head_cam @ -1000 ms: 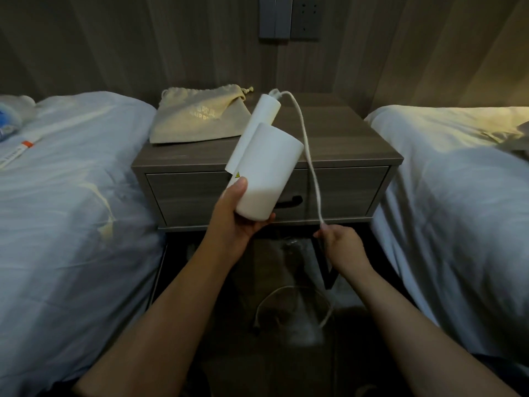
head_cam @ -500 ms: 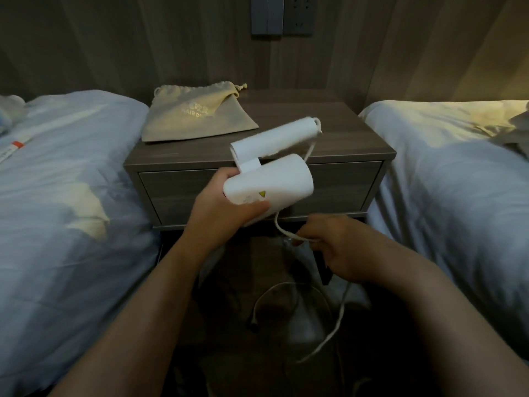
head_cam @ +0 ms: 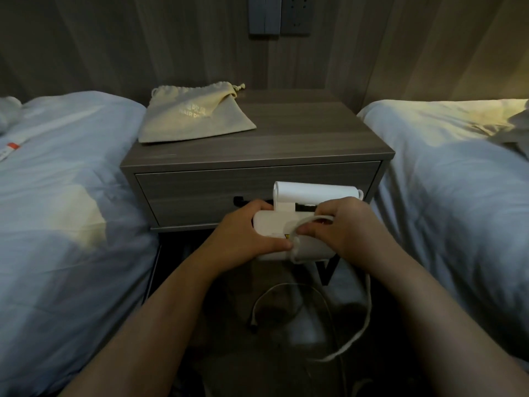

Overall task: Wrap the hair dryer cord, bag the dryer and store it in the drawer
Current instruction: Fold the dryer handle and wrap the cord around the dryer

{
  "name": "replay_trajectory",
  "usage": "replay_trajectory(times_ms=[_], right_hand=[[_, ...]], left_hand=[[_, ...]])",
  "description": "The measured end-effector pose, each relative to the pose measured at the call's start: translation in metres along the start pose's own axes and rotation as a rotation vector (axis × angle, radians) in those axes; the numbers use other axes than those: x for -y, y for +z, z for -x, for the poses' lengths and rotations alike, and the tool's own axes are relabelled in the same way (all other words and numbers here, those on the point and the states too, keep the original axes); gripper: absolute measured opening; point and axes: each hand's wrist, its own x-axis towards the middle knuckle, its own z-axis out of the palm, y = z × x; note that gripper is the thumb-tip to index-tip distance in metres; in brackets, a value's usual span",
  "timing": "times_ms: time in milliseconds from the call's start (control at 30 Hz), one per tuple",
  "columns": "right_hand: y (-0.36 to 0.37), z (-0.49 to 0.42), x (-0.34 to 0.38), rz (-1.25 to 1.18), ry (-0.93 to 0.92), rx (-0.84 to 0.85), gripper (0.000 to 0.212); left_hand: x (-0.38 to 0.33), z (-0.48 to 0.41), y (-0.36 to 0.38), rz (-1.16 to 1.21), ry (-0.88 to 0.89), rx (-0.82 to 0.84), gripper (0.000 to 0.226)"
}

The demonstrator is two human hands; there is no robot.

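Gripping the folded white hair dryer [head_cam: 272, 224] with the left hand [head_cam: 243, 236], fingers curled round its body, low in front of the closed drawer [head_cam: 200, 193]. Pinching a loop of cord [head_cam: 368, 305] against the dryer with the right hand [head_cam: 343, 224], slack hanging toward the floor. On the worktop [head_cam: 300, 144], back left, flat: the beige drawstring bag [head_cam: 194, 118].

1. Bed, white duvet [head_cam: 65, 196]: 9 o'clock.
2. Second bed, white cover [head_cam: 458, 181]: 3 o'clock.
3. Wall switch and socket plate [head_cam: 279, 15]: 12 o'clock.
4. Small white item, orange mark [head_cam: 10, 149]: lying on the 9 o'clock bed.
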Motion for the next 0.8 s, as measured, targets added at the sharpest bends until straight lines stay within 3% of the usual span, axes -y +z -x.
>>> replay_trajectory(times_ms=[200,267,333,467,533,667,733,800], right_hand=[[0.001,-0.003,-0.004,-0.022,0.025,0.042,0.029],[-0.004,-0.006,-0.009,-0.074,0.012,0.071,0.018],[-0.011,-0.009,-0.018,-0.224,-0.001,0.153,0.011],[-0.027,-0.007,-0.040,-0.735,-0.023,0.406,0.041],[-0.029,-0.008,-0.046,-0.664,-0.015,0.387,0.042],[-0.025,-0.014,-0.049,-0.203,0.031,0.057,0.016],[-0.022,-0.015,-0.052,-0.026,0.081,-0.019,0.026],[-0.021,-0.016,-0.054,-0.052,0.097,-0.017,0.032]], left_hand=[[0.001,0.000,0.000,-0.043,0.017,-0.025,0.050],[0.001,0.000,-0.003,-0.053,0.021,-0.022,0.051],[0.003,-0.001,-0.007,-0.064,0.015,-0.013,0.053],[0.006,-0.002,-0.016,-0.071,0.004,0.047,0.052],[0.007,-0.001,-0.018,-0.064,0.003,0.088,0.051],[0.009,0.000,-0.016,-0.055,0.016,0.226,0.048],[0.011,0.000,-0.013,-0.057,0.020,0.299,0.048],[0.013,-0.001,-0.011,-0.061,0.028,0.336,0.049]])
